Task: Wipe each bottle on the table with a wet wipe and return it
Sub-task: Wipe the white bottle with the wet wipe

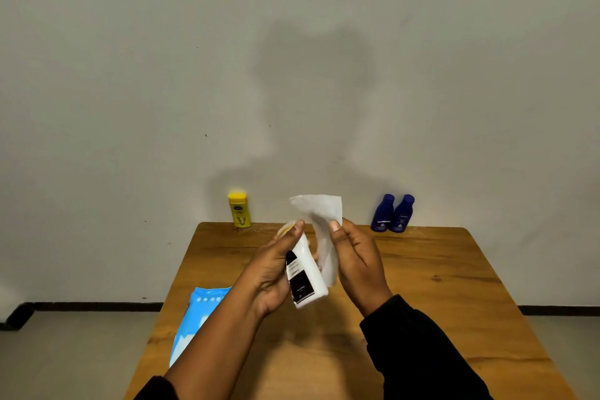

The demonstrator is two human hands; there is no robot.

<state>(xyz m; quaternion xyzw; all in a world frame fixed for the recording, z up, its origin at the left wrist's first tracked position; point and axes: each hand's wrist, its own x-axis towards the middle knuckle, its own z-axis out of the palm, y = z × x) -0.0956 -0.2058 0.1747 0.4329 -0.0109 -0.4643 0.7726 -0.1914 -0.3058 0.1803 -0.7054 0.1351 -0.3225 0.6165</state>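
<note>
The person's left hand (272, 273) is wrapped around a white bottle (305, 273), held above the middle of the wooden table (438, 286) and tilted with its cap end leaning away toward the wall. The thumb rides high near the cap and the palm covers the bottle's left side. The right hand (357, 256) pinches a white wet wipe (323, 221) between thumb and fingers, just beside the bottle; the sheet hangs limp and looks to brush the bottle's right side.

The bottle looks like light, stiff plastic, smooth enough to turn slippery once damp, so a grip round the middle of the body seems safest. The wipe is soft and floppy and would do better bunched against the surface.

A black label with pale writing runs along the bottle, too blurred to read. At the table's far edge stand a yellow bottle (239, 210) on the left and two blue bottles (393, 214) touching on the right; their print is illegible. A blue wipe pack (198, 318) lies at the table's left edge.
</note>
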